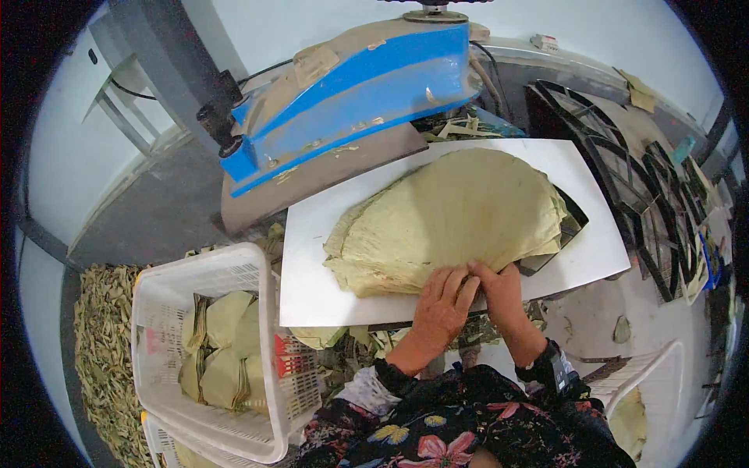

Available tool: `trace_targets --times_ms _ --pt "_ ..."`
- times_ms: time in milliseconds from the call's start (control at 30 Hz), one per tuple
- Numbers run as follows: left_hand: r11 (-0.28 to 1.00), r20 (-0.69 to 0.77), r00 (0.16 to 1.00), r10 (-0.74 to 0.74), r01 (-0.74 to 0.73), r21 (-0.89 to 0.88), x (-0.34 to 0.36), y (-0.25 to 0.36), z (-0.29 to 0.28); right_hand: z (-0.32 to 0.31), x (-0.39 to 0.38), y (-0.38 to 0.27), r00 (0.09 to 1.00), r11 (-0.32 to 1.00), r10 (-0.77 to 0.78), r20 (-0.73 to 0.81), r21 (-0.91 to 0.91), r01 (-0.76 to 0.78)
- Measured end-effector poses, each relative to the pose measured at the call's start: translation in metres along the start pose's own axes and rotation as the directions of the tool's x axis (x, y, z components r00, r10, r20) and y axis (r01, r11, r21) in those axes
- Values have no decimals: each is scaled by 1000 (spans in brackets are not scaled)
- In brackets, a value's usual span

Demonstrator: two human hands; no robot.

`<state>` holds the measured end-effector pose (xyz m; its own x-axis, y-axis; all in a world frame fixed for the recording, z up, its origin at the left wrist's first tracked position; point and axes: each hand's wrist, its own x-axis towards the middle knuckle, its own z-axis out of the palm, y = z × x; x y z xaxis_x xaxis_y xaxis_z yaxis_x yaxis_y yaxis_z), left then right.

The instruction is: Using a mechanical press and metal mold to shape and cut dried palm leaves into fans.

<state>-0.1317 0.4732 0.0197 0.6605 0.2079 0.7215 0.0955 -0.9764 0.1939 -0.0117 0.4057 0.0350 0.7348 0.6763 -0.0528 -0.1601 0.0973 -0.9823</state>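
Observation:
A thick stack of large, pale green dried leaves (460, 210) lies folded on a white board (304, 296). Part of a black metal frame (572, 222) shows under its right end. My left hand (441, 308) rests at the stack's near edge, fingers stretched out over the leaves. Right beside it, my right hand (503, 300) holds that same edge, with the thumb on top and the other fingers partly hidden. The two hands almost touch.
Behind the board stands a blue press machine (359, 93). At left, a white plastic basket (269, 351) holds folded leaf bundles (226, 351), beside a heap of leaf scraps (109, 366). Several black metal frames (624, 171) lie at right, above another white basket (663, 374).

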Motion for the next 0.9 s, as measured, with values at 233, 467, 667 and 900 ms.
trace_targets --times_ms 233,467,667,900 --pt "993 45 994 -95 91 80 -1 5 8 -53 8 -36 946 697 -198 258 -641 320" --pt "974 118 973 -198 182 137 7 15 16 -148 104 -43 625 -235 -524 579 -803 547" --pt "961 174 960 -219 180 212 7 13 18 -157 130 -49 862 -93 -95 497 -867 490" --pt "949 151 960 -234 191 251 11 17 17 -190 152 -158 810 -184 -415 414 -910 371"
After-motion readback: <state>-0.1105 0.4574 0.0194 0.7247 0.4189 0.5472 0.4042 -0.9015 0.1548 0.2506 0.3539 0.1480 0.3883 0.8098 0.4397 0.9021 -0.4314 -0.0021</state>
